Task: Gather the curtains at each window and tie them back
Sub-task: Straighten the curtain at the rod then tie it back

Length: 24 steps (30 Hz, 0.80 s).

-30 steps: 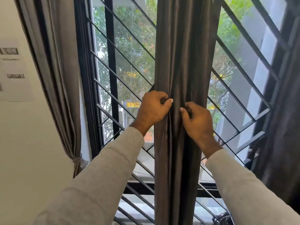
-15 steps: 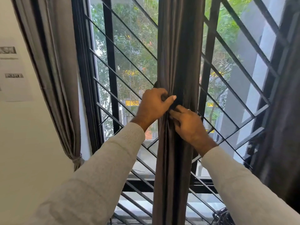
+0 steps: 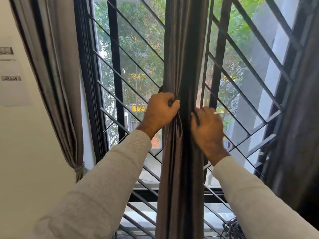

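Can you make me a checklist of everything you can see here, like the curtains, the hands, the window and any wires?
Surface: nothing seen; no table or floor in view.
Job's things: middle curtain is bunched into a narrow column in front of the window; left curtain is already tied back low down by a tie.
Clutter: paper sheet stuck on the wall.
Grippers: left hand grips the bunch's left side, fingers curled into the folds; right hand is on its right side, blurred, grip unclear.
Cables: dark tangle of wires at the bottom right.
Surroundings: black window grille with slanted bars, trees outside, another dark curtain at the right edge.
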Each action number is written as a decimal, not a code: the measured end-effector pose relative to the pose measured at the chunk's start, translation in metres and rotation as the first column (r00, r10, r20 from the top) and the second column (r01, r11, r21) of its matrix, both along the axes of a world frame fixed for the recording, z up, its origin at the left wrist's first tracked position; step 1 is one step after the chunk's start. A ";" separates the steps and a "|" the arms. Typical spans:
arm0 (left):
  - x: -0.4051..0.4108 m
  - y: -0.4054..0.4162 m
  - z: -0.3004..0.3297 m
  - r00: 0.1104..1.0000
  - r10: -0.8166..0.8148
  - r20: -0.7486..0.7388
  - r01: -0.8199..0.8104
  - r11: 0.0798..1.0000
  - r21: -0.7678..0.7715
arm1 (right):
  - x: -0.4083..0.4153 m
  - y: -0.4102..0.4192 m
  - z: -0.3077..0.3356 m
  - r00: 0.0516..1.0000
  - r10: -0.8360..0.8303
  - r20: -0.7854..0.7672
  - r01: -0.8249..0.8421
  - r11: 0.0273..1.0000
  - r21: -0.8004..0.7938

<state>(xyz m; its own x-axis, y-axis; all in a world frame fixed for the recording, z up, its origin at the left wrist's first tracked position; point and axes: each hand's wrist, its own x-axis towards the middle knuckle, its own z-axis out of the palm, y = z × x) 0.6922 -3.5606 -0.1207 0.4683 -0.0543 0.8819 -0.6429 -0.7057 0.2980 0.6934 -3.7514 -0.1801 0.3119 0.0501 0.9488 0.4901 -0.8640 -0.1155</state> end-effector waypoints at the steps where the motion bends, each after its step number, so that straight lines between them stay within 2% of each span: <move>1: -0.001 -0.001 0.000 1.000 -0.001 -0.001 0.001 1.000 -0.001 | -0.001 0.007 -0.002 1.000 0.004 -0.016 -0.005 0.996 -0.085; 4: -0.003 -0.003 0.001 1.000 -0.024 -0.009 0.024 1.000 -0.006 | -0.007 0.019 -0.010 0.995 0.053 -0.087 -0.071 0.973 -0.219; 8: -0.010 -0.003 0.000 0.996 -0.088 -0.011 0.088 0.995 -0.043 | -0.011 0.022 -0.012 0.985 0.127 -0.117 -0.151 0.963 -0.225; 11: -0.009 0.001 0.001 0.998 -0.047 -0.043 0.045 0.998 -0.053 | -0.006 0.015 -0.008 0.965 0.222 -0.141 -0.253 0.931 -0.265; 13: -0.007 0.006 0.002 0.998 -0.027 -0.056 0.023 0.998 -0.065 | 0.001 0.005 -0.005 0.933 0.330 -0.141 -0.351 0.923 -0.161; 16: -0.006 0.011 0.003 0.998 -0.023 -0.062 0.020 0.998 -0.052 | 0.017 -0.008 -0.004 0.938 0.333 -0.094 -0.308 0.928 0.212; 17: -0.007 0.012 0.004 0.998 -0.029 -0.061 0.026 0.998 -0.050 | 0.021 -0.011 -0.001 0.922 0.355 -0.154 -0.285 0.893 0.349; 19: -0.009 0.011 0.004 0.998 -0.035 -0.058 0.033 0.999 -0.043 | 0.024 -0.012 0.008 0.811 0.488 -0.324 -0.254 0.791 0.556; 20: -0.010 0.011 0.005 0.998 -0.035 -0.057 0.033 0.999 -0.037 | 0.024 -0.011 0.012 0.766 0.533 -0.360 -0.248 0.761 0.600; 21: -0.010 0.011 0.005 0.997 -0.035 -0.061 0.033 0.999 -0.035 | 0.022 -0.010 0.015 0.759 0.539 -0.365 -0.249 0.758 0.603; 24: -0.009 0.012 0.005 0.997 -0.029 -0.066 0.027 0.999 -0.034 | 0.014 -0.006 0.010 0.893 0.393 -0.218 -0.231 0.818 0.527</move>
<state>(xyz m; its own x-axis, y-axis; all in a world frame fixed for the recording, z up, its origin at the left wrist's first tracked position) 0.6830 -3.5487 -0.1154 0.5244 -0.0395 0.8506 -0.6404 -0.6766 0.3633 0.7074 -3.7573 -0.1705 0.6329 -0.2349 0.7377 0.5930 -0.4655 -0.6570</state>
